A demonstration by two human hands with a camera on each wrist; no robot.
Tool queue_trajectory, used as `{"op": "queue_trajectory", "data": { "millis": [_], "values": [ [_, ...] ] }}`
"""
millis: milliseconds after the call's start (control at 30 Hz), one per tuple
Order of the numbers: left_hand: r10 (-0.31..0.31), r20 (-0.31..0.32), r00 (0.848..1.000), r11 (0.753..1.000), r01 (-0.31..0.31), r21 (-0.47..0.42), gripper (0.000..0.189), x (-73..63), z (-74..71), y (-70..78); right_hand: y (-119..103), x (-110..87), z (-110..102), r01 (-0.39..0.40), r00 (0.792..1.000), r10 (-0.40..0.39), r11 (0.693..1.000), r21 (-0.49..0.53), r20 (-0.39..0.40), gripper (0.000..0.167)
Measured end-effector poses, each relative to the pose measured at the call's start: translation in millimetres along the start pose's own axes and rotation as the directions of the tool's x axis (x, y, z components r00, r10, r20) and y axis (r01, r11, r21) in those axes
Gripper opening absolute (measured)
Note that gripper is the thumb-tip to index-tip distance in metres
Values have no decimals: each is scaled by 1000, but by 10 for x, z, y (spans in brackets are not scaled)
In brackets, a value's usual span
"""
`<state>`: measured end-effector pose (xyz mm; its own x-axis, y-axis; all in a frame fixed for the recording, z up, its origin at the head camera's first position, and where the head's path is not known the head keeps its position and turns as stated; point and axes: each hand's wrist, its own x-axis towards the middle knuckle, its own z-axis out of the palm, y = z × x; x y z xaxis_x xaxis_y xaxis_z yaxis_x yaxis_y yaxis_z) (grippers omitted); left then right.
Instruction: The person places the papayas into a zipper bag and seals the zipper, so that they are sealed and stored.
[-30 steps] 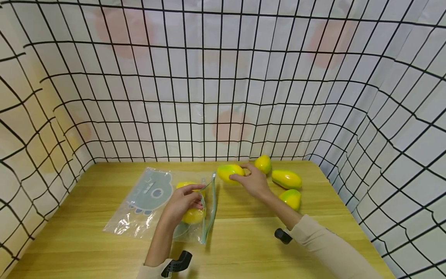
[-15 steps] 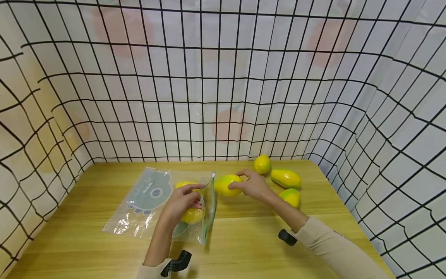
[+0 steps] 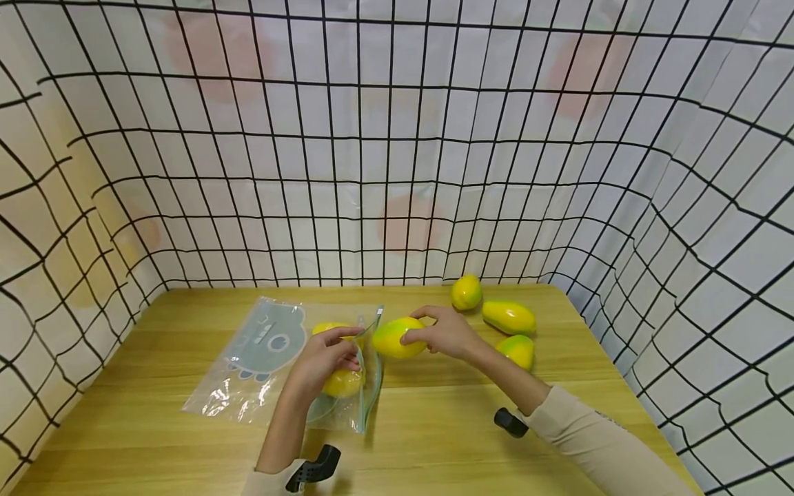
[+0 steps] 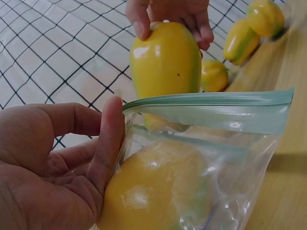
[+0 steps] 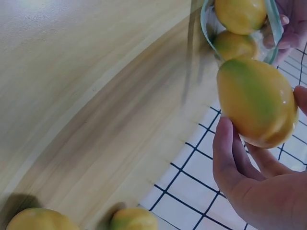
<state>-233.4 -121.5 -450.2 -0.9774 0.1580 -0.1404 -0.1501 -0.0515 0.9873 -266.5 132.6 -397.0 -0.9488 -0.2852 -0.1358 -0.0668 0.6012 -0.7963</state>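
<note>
My left hand [image 3: 322, 362] pinches the mouth edge of a clear zip bag [image 3: 236, 399] with a green zip strip and a blue-grey cartoon print. The bag lies on the table with its mouth facing right. Two yellow mangoes show inside, one the upper mango [image 5: 240, 14], partly hidden by my left hand in the head view. My right hand [image 3: 449, 332] holds another yellow-green mango [image 3: 397, 339] between thumb and fingers, right at the bag's mouth. In the left wrist view, this mango [image 4: 165, 62] stands just behind the zip strip [image 4: 211, 99], its lower end showing through the plastic.
Three more mangoes lie at the back right of the wooden table [image 3: 186, 455]: a round mango [image 3: 466, 293], a long mango [image 3: 510, 318] and a greener mango [image 3: 516, 351] partly behind my right forearm. A white wall with black grid lines [image 3: 397, 158] encloses the back and sides.
My right hand has brought its mango left and toward me, from behind the bag's mouth to right at it. My left hand has stayed in place on the bag's edge.
</note>
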Motion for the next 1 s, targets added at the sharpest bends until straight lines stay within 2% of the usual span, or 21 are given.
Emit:
{"op": "queue_trajectory", "data": {
  "millis": [267,1000],
  "values": [
    [2,12,1000,1000,-2,0,40,5,-11,2,-63,-11,60,-3,998,3,1000,3,60,63],
    [4,20,1000,1000,-4,19,39,-2,-3,11,-35,42,395,-19,998,18,1000,16,65,67]
  ]
}}
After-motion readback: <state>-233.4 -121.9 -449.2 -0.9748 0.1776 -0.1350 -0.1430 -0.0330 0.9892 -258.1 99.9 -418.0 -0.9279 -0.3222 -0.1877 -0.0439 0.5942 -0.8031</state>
